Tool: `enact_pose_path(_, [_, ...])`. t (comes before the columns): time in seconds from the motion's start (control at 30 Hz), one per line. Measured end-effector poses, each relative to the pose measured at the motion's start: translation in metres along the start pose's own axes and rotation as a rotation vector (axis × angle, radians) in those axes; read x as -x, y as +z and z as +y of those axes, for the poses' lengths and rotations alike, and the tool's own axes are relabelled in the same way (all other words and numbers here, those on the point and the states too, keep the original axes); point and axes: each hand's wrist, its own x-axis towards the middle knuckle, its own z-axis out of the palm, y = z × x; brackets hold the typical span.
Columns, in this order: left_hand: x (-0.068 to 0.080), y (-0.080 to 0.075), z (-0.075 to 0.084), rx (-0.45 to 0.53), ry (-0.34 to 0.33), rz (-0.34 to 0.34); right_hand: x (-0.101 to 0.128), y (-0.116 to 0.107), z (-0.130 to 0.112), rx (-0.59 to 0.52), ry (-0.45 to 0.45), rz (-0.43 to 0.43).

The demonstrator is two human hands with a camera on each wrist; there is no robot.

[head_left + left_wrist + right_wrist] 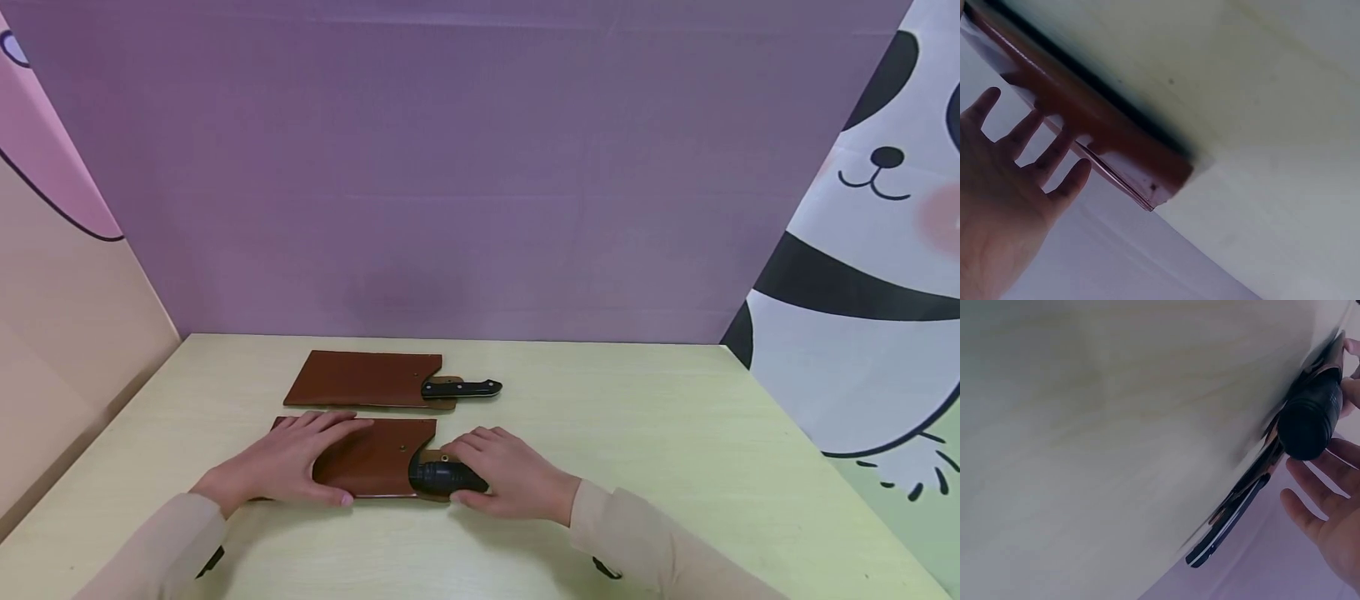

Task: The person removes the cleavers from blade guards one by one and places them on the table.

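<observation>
The left hand [288, 460], fingers spread, is over the near sheath [386, 458]. The right hand [513, 477], fingers apart, flanks the black handle [444, 477].

Purple backdrop [465, 167], panda print [862, 375] at right.

Glossy reddish-brown on the near knife sheath [393, 462], a strip of tan at its mouth, and solid black on the ribbed handle [444, 478] in it! The far knife sheath [360, 379] matches that reddish-brown, its knife handle [468, 389] black with pale rivet dots. Pale cream-yellow across the tabletop [637, 433], faintly grained. Plain purple fills the far backdrop [465, 167]. Beige on the left sleeve [161, 542], beige on the right sleeve [645, 533]. Over on the right, a panda print [847, 375] in black and white, pink-cheeked, green below!
</observation>
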Motion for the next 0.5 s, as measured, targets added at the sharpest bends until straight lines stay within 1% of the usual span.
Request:
enact_pose_path(0.27, [0.001, -0.004, 0.002, 0.007, 0.031, -0.001, -0.009, 0.005, -0.004, -0.002, -0.035, 0.002])
enact_pose_path(0.5, [0.001, -0.004, -0.001, 0.018, 0.024, -0.037, -0.014, 0.01, -0.005, -0.023, -0.057, 0.024])
